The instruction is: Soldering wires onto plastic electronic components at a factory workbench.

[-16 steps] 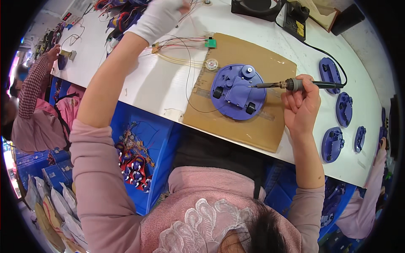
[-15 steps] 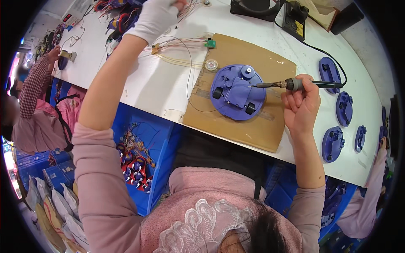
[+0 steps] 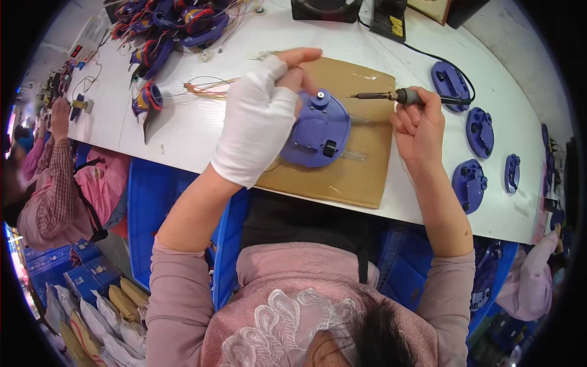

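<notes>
The right hand is clamped on a soldering iron lying level, tip pointing left toward the round blue part on the cardboard mat; the gloved left hand pinches that part's upper edge

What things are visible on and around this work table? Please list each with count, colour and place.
round plastic part: 1, blue, on the cardboard
cardboard sheet: 1, brown, table middle
soldering iron: 1, dark, tip left, above the cardboard
loose blue parts: at least 4, blue, table right
wired parts pile: several, blue and red, table far left
thin wires: bundle, pale, left of the cardboard
table: 1, white
bins: blue, under the table
co-worker: 1, pink, far left
left hand: white glove, on the round plastic part
right hand: bare, holding the soldering iron
</notes>
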`<state>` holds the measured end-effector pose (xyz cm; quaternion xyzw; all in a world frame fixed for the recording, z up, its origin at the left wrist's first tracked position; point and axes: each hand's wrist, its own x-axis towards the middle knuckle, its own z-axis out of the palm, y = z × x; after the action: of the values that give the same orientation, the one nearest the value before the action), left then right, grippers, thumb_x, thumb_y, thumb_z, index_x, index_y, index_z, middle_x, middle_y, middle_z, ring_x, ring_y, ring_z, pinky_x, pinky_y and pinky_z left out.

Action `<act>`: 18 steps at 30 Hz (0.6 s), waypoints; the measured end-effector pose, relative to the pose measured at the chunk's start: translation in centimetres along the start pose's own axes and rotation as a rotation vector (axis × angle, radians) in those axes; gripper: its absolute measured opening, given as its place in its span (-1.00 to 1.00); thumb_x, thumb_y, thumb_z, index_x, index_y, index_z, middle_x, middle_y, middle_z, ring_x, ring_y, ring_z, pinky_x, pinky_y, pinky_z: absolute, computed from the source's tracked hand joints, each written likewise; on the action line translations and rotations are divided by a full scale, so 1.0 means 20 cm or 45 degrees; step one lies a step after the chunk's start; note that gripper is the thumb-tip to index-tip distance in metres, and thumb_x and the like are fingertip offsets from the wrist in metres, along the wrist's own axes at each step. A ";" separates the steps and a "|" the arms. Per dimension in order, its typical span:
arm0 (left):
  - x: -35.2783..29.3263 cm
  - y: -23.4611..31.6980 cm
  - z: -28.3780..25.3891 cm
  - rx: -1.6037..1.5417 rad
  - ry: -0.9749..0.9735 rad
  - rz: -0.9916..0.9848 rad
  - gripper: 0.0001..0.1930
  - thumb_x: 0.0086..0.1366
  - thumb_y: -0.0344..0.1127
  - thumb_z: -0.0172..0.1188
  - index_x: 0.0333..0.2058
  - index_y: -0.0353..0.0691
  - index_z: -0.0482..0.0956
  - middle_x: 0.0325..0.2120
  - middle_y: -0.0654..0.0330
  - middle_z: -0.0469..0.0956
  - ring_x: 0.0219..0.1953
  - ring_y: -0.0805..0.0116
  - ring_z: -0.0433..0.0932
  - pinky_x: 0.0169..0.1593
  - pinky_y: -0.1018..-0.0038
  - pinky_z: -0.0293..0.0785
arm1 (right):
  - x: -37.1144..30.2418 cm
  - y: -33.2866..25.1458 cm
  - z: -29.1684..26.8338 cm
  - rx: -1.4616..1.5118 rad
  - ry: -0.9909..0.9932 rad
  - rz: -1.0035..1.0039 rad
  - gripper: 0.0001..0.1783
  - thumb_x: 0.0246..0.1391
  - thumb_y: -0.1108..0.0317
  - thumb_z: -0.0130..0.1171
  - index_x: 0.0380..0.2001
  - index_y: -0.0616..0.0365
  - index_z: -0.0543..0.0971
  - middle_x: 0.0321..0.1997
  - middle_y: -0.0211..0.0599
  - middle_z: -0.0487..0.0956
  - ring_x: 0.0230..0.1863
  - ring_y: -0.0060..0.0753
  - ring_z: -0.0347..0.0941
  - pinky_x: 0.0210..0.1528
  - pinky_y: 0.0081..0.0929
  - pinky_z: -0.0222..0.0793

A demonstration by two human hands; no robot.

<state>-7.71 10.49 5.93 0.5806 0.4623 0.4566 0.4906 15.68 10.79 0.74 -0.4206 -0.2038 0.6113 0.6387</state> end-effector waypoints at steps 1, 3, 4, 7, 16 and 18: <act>-0.01 0.01 0.00 -0.105 0.018 -0.022 -0.80 0.33 -0.33 -0.01 -0.22 -0.28 0.55 -0.62 0.34 0.45 -0.60 0.64 0.27 -0.51 0.63 0.24 | 0.00 -0.01 -0.01 0.010 -0.003 0.004 -0.79 0.14 0.29 -0.09 -0.50 0.16 0.40 -0.80 -0.58 0.04 -0.78 -0.69 -0.14 -0.68 -0.60 -0.18; -0.01 0.02 0.01 -0.211 0.036 -0.040 -0.81 0.32 -0.36 0.00 -0.20 -0.27 0.56 -0.61 0.37 0.46 -0.59 0.68 0.26 -0.51 0.66 0.23 | -0.01 0.00 -0.03 0.005 0.008 -0.005 -0.79 0.14 0.30 -0.09 -0.51 0.15 0.40 -0.80 -0.58 0.04 -0.78 -0.69 -0.14 -0.68 -0.60 -0.18; -0.01 0.03 0.02 -0.100 0.081 0.007 -0.81 0.32 -0.38 0.01 -0.20 -0.28 0.56 -0.60 0.38 0.46 -0.58 0.69 0.26 -0.50 0.68 0.22 | -0.01 0.00 -0.03 0.004 0.012 -0.011 -0.80 0.13 0.30 -0.08 -0.51 0.15 0.40 -0.80 -0.58 0.04 -0.78 -0.69 -0.15 -0.68 -0.60 -0.18; -0.01 0.05 0.07 0.128 0.174 0.102 -0.81 0.31 -0.40 0.02 -0.19 -0.29 0.57 -0.59 0.40 0.45 -0.57 0.73 0.26 -0.50 0.73 0.19 | 0.00 0.02 -0.05 0.018 0.012 -0.013 -0.80 0.13 0.30 -0.08 -0.52 0.15 0.39 -0.80 -0.57 0.04 -0.78 -0.69 -0.15 -0.68 -0.60 -0.18; 0.03 0.06 0.08 -0.055 0.269 0.277 -0.84 0.25 -0.40 0.13 -0.25 -0.27 0.64 -0.54 0.40 0.50 -0.54 0.74 0.30 -0.52 0.73 0.19 | -0.03 0.04 -0.04 0.022 0.002 -0.015 -0.80 0.12 0.29 -0.06 -0.51 0.14 0.39 -0.81 -0.57 0.05 -0.78 -0.69 -0.14 -0.68 -0.61 -0.18; -0.01 0.06 0.09 0.222 0.285 0.311 -0.86 0.23 -0.41 0.16 -0.27 -0.27 0.66 -0.56 0.41 0.50 -0.56 0.74 0.29 -0.54 0.71 0.19 | -0.04 0.05 -0.04 0.020 0.005 -0.011 -0.79 0.13 0.28 -0.06 -0.51 0.14 0.39 -0.81 -0.57 0.05 -0.79 -0.69 -0.14 -0.68 -0.61 -0.17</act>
<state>-5.93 9.92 6.93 0.6181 0.4780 0.5328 0.3249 15.50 9.71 -0.25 -0.4157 -0.1997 0.6093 0.6450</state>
